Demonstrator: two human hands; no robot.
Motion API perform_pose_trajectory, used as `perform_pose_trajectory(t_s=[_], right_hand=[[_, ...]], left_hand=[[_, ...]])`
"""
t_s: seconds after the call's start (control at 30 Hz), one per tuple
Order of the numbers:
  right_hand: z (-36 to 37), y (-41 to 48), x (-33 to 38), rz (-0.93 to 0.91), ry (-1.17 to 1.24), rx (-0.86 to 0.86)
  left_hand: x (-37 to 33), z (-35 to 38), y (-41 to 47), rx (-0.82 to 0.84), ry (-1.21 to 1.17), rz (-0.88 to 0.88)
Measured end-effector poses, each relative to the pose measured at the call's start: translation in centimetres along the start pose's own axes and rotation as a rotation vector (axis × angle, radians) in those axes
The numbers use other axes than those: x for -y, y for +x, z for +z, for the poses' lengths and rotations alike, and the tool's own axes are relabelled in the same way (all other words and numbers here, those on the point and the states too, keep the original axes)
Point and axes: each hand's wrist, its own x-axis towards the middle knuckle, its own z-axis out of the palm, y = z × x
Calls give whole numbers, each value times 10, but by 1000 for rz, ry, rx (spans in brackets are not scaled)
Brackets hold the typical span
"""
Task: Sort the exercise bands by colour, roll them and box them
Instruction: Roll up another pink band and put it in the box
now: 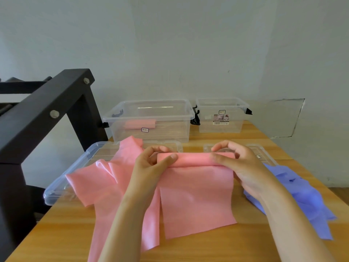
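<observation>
Pink band: lay flat on wooden table, ctr of view, far end wound into a tight roll along its 12 o'clock edge. Unrolled rest ran toward 6 o'clock, near edge loose & slightly skewed.

L hand: clenched round roll's 9 o'clock end, thumb laid along front, fingers curled over far side. R hand: clenched round roll's 3 o'clock end, thumb pressed on front, fingers arched over top.

2nd pink band: lay crumpled at 9 o'clock of first, partly draped over large clear lid, partly hidden under L forearm. Reached first band's side; couldn't tell whether overlapped beneath arm.

Blue bands: heaped at 3–4 o'clock, beyond R forearm, near table's edge. Count unclear.

Large clear box: stood open at 11–12 o'clock, close to wall, w/ one rolled pink band on its floor, toward 9 o'clock side. Small clear box: stood open at 1 o'clock, just beside large one, black latches between the two.

Small clear lid: lay flat at 2 o'clock, partly behind R hand, near corner touching blue heap.

Black frame: stood at 9–10 o'clock, beside table.
</observation>
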Motion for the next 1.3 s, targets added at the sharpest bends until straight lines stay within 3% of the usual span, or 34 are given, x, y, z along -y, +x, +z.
perform_pose_trajectory(t_s=[0.17,0.3,0.6,0.87,1.13,1.3], right_hand=[[4,-1,1,-124,-103,-39],[6,-1,0,-176,-176,-65],[9,5,-11,-85,-37,-190],[13,3,-7,-185,-43,-107],[16,9,-14,-90,62,-259],[17,10,-15,-115,79,-344]], left_hand=[[3,2,1,0,-51,-84],[6,1,1,51,86,-104],[2,5,0,-63,46,39],[4,1,5,-42,-121,-220],[2,-1,3,-79,-70,-33],[2,3,2,-126,-28,-17]])
